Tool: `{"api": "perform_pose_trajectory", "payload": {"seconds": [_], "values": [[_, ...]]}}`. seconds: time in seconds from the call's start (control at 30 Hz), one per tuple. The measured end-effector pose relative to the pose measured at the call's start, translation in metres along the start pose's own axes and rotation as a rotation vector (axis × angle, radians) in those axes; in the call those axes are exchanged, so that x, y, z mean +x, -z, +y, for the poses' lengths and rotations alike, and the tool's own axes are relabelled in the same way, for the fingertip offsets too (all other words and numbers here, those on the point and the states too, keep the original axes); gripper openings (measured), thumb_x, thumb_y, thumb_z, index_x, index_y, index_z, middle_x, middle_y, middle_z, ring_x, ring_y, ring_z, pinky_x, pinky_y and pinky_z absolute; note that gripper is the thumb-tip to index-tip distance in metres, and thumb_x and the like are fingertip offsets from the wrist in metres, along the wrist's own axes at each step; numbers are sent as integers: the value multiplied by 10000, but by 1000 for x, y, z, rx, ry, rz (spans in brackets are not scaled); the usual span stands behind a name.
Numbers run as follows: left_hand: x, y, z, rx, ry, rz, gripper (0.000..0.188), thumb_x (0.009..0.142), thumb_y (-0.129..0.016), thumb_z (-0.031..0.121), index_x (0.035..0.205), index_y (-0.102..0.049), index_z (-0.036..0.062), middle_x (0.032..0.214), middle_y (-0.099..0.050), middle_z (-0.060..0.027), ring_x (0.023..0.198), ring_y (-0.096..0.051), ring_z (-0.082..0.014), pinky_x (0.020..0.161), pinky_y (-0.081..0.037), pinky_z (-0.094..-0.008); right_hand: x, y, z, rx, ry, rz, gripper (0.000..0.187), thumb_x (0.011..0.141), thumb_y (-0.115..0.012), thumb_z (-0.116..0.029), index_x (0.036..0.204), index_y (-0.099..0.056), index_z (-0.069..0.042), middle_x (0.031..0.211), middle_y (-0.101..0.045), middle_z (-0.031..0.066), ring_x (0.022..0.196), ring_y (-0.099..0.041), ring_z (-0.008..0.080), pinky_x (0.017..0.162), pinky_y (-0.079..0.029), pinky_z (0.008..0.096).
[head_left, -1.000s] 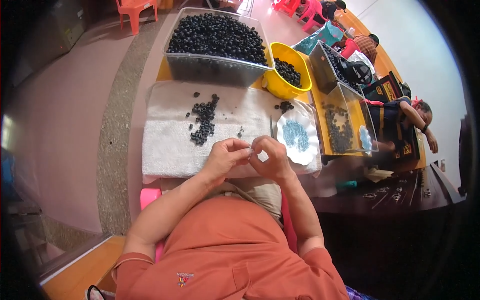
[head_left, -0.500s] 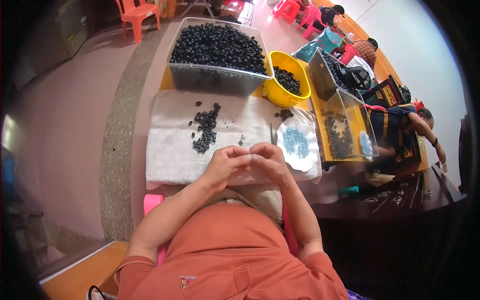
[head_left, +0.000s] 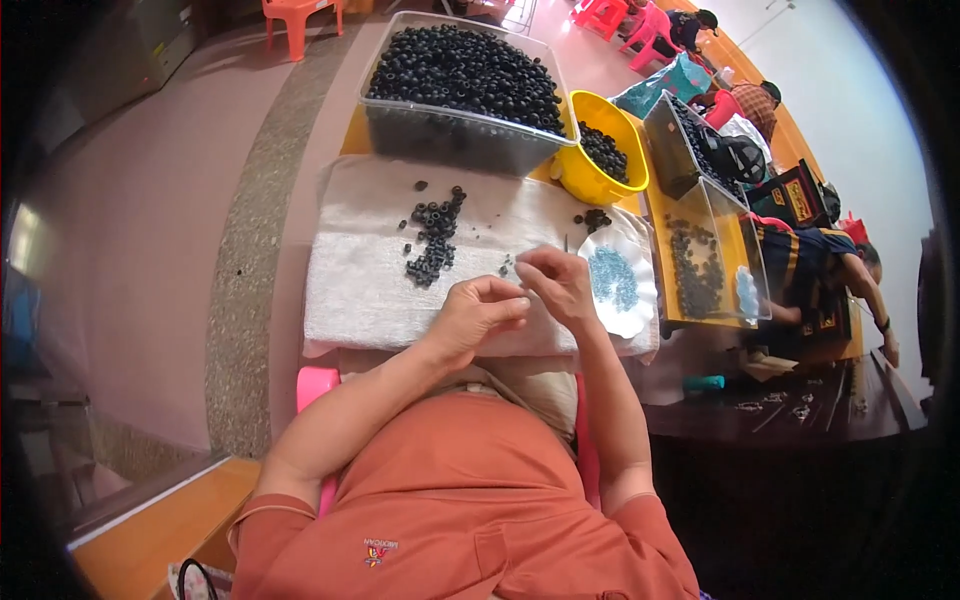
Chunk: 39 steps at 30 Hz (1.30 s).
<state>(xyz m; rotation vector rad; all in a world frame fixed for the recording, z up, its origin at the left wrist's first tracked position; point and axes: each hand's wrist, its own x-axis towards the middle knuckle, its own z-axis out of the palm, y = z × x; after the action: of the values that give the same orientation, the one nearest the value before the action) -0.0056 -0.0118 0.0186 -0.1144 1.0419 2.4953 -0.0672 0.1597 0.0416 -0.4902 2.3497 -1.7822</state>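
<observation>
My left hand (head_left: 482, 318) is closed in a pinch over the near part of the white cloth (head_left: 360, 260). What its fingertips hold, if anything, is too small to make out. Just right of it and farther forward, my right hand (head_left: 560, 288) also has its fingers pinched together, near a few tiny dark bits on the cloth. A white wavy-edged plate (head_left: 640, 318) bearing small blue bead-like pieces (head_left: 613, 278) lies beside my right hand. Forward of my left hand is a loose pile of small black ring-shaped pieces (head_left: 433, 240).
Beyond the cloth stands a big clear bin (head_left: 465, 140) heaped with black pieces. A yellow tub (head_left: 585, 180) of the same sits to its right. Farther right are clear bins (head_left: 735, 215) and a person bending over (head_left: 815, 260). A dark table (head_left: 780, 425) holds small metal items.
My hands, whose fingertips met before, have come apart. The right one has moved forward toward the tiny bits; the left stays pinched. The whole view has shifted slightly.
</observation>
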Motion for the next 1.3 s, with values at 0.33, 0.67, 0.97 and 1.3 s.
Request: {"api": "perform_pose_trajectory", "payload": {"seconds": [0.33, 0.67, 0.97, 1.3], "values": [[-1, 1, -4, 67, -254, 188, 125, 853, -709, 50, 954, -637, 33, 880, -650, -28, 763, -634, -106, 727, -549, -241, 67, -30, -10, -368, 253, -382, 217, 766, -741, -95, 970, -726, -25, 885, -680, 105, 739, -653, 216, 670, -513, 308], [-2, -3, -17, 175, -430, 270, 115, 858, -712, 69, 936, -641, 20, 848, -661, -30, 723, -636, -95, 690, -529, -222, 74, -44, -13, -708, 390, -458, 228, 769, -726, -126, 991, -740, -73, 963, -668, 97, 816, -659, 260, 714, -523, 336], [-4, -5, -17, 176, -390, 281, 133, 855, -716, 71, 948, -637, 18, 847, -660, -35, 726, -640, -99, 691, -536, -227, 73, -44, -5, -726, 429, -441, 195, 816, -678, -248, 953, -716, -115, 991, -656, 73, 864, -652, 295, 718, -521, 393], [-5, -8, -12, 140, -401, 270, 135, 851, -721, 70, 944, -639, 16, 850, -662, -42, 720, -642, -101, 694, -539, -226, 77, -42, -2, -801, 434, -476, 189, 816, -671, -236, 930, -676, -86, 936, -642, 97, 898, -633, 301, 732, -508, 404]]}}
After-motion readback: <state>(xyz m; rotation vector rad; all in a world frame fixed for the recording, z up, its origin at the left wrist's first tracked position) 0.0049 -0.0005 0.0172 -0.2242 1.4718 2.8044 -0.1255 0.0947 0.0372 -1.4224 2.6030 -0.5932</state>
